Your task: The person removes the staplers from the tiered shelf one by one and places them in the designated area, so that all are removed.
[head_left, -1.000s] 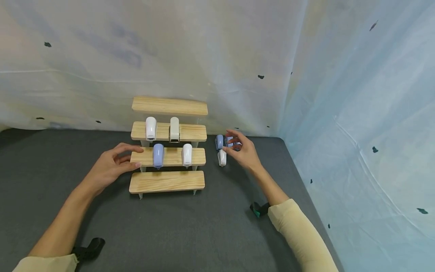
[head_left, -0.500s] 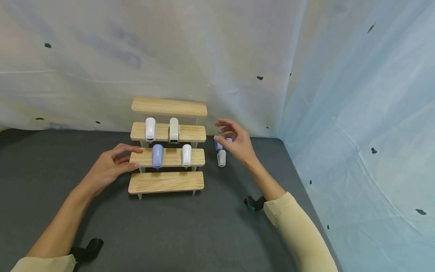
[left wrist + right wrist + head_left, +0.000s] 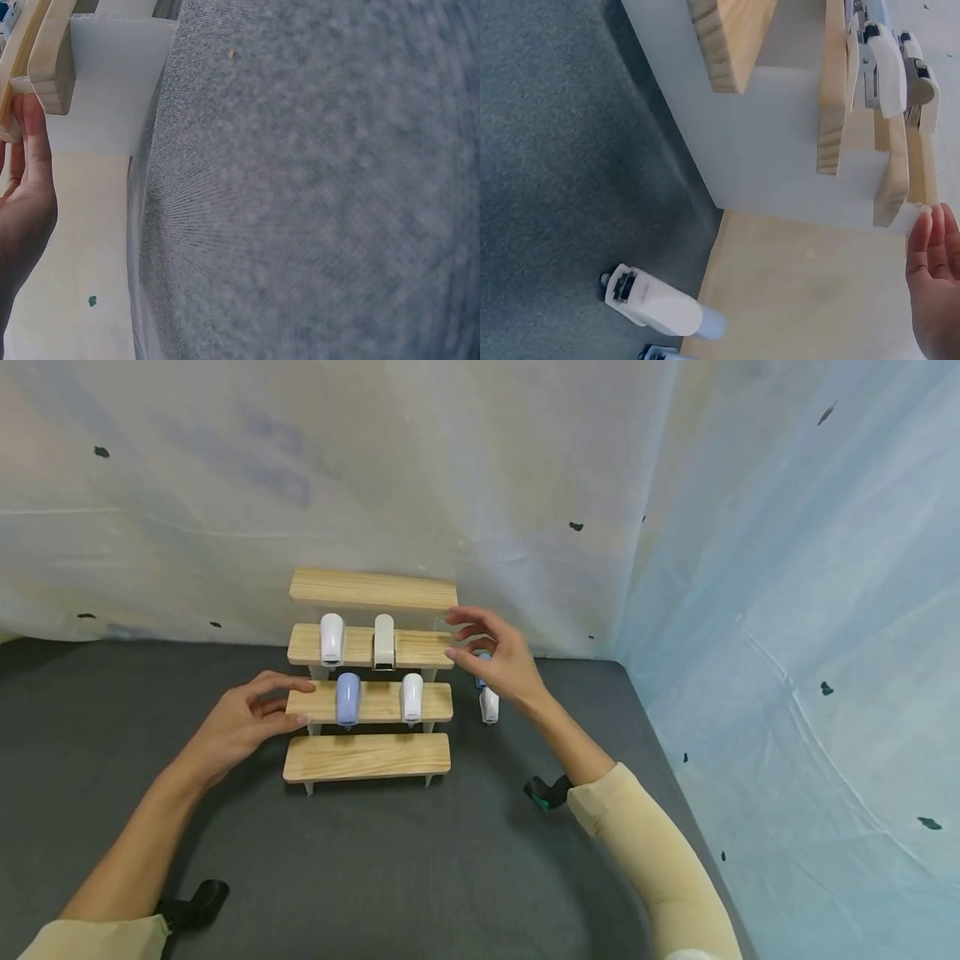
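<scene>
Four staplers (image 3: 348, 697) sit between the left hand (image 3: 243, 722), pinching one rack (image 3: 367, 757), and the right hand (image 3: 501, 658), fingers apart.

Right hand (image 3: 498, 656) shifted toward 10 o'clock, now beside 2 o'clock end of wooden rack (image 3: 367, 756), contact uncertain; black wrist device (image 3: 547, 793) and right sleeve (image 3: 652, 852) followed same way. White stapler (image 3: 490, 706) now at hand's 6 o'clock. Blue stapler (image 3: 481, 682) now mostly covered; neighbouring blue one at 3 o'clock now out of head view.
</scene>
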### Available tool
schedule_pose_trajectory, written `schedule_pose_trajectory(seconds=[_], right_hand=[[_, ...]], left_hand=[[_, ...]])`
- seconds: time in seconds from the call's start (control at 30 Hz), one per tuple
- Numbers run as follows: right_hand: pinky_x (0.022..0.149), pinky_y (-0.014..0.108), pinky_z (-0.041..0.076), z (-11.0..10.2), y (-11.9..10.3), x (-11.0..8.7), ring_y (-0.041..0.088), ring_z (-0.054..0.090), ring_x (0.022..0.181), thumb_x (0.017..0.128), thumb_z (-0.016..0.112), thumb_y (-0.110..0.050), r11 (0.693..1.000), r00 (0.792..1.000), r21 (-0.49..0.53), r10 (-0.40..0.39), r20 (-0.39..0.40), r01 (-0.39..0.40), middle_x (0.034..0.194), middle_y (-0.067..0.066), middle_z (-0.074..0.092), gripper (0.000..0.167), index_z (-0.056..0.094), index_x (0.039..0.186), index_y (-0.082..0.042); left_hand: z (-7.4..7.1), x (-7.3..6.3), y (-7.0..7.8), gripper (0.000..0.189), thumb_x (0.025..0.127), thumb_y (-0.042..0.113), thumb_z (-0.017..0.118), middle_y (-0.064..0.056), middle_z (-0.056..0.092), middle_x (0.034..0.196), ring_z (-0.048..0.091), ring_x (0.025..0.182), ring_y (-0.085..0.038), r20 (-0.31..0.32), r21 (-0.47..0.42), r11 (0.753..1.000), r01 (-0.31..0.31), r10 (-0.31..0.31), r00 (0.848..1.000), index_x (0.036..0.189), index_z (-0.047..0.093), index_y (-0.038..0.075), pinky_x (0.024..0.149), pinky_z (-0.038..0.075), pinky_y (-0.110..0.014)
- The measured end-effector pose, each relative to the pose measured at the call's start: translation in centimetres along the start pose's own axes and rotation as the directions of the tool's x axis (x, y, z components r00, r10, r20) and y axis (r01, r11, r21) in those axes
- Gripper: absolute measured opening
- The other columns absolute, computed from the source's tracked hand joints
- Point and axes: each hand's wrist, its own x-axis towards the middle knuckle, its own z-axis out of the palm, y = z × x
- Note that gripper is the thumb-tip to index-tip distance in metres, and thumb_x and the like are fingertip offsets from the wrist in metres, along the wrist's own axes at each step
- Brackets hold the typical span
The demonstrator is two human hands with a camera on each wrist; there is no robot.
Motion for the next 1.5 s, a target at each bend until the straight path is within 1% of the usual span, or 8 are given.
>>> schedule_pose_trajectory(seconds=[0.2,0.57,0.63,0.8,0.87,0.93,1.17,1.5], right_hand=[[0.084,0.055,0.052,0.7,-0.4,0.6,0.046,0.058,0.103,0.086,0.071,0.009,1.000,0.999,-0.014,-0.021,0.035,0.022,0.122,0.028,0.060,0.048,0.053,0.131,0.012],[0.090,0.055,0.051,1.7,-1.3,1.5,0.043,0.059,0.106,0.087,0.073,0.003,0.999,0.994,-0.032,0.023,0.106,-0.019,0.124,0.025,0.060,0.054,0.051,0.135,0.010],[0.092,0.054,0.050,1.8,-1.5,1.7,0.043,0.059,0.107,0.087,0.073,0.003,0.999,0.991,-0.034,0.039,0.128,-0.035,0.126,0.025,0.059,0.055,0.051,0.136,0.010],[0.097,0.052,0.048,2.2,-1.3,2.0,0.043,0.058,0.111,0.085,0.075,0.003,0.997,0.984,-0.043,0.069,0.163,-0.063,0.130,0.028,0.056,0.059,0.049,0.138,0.010],[0.098,0.050,0.048,2.3,-0.6,2.1,0.041,0.059,0.113,0.086,0.076,0.000,0.996,0.982,-0.050,0.078,0.172,-0.070,0.132,0.027,0.056,0.061,0.048,0.140,0.007],[0.099,0.046,0.048,2.6,0.4,2.2,0.037,0.059,0.115,0.086,0.077,-0.005,0.995,0.979,-0.058,0.092,0.180,-0.083,0.133,0.023,0.057,0.063,0.049,0.142,0.002],[0.099,0.027,0.046,3.5,2.4,2.8,0.017,0.058,0.117,0.087,0.079,-0.021,0.985,0.971,-0.135,0.134,0.200,-0.108,0.135,0.005,0.058,0.066,0.049,0.145,-0.013],[0.101,0.022,0.044,5.0,1.7,3.4,0.015,0.055,0.124,0.085,0.081,-0.027,0.970,0.961,-0.180,0.196,0.197,-0.161,0.139,-0.002,0.055,0.071,0.048,0.147,-0.017]], left_hand=[[0.1,0.0,0.1,0.044,0.095,0.023,0.071,-0.004,0.046,0.134,0.055,0.111,0.001,-0.001,-0.010,1.000,-0.005,0.005,1.000,0.134,0.057,0.007,0.080,0.053,-0.019],[0.1,0.0,0.0,0.044,0.096,0.022,0.070,-0.004,0.046,0.135,0.054,0.114,0.000,0.009,-0.026,1.000,-0.013,0.013,1.000,0.135,0.056,0.008,0.082,0.052,-0.018],[0.1,0.1,0.1,0.044,0.096,0.022,0.070,-0.004,0.046,0.135,0.055,0.117,-0.006,0.009,-0.021,1.000,-0.013,0.013,1.000,0.135,0.057,0.008,0.082,0.052,-0.018],[0.3,0.5,0.2,0.045,0.096,0.024,0.069,-0.003,0.046,0.136,0.049,0.130,-0.035,0.023,-0.027,1.000,-0.007,0.007,1.000,0.136,0.056,0.009,0.083,0.052,-0.018],[0.4,0.6,0.1,0.044,0.096,0.024,0.070,-0.002,0.047,0.135,0.046,0.132,-0.039,0.024,-0.040,0.999,0.000,0.001,1.000,0.136,0.057,0.010,0.084,0.052,-0.018],[0.4,0.6,0.0,0.044,0.096,0.023,0.070,-0.003,0.048,0.135,0.048,0.131,-0.035,0.023,-0.041,0.999,-0.005,0.006,1.000,0.136,0.057,0.009,0.084,0.052,-0.018],[0.3,0.5,-0.3,0.044,0.096,0.021,0.069,-0.004,0.047,0.134,0.053,0.117,-0.001,0.021,-0.047,0.999,-0.025,0.026,0.999,0.136,0.057,0.008,0.082,0.053,-0.020],[-0.1,0.1,-0.3,0.044,0.096,0.021,0.069,-0.003,0.046,0.135,0.054,0.115,0.001,0.019,-0.043,0.999,-0.013,0.014,1.000,0.136,0.056,0.008,0.081,0.053,-0.019]])
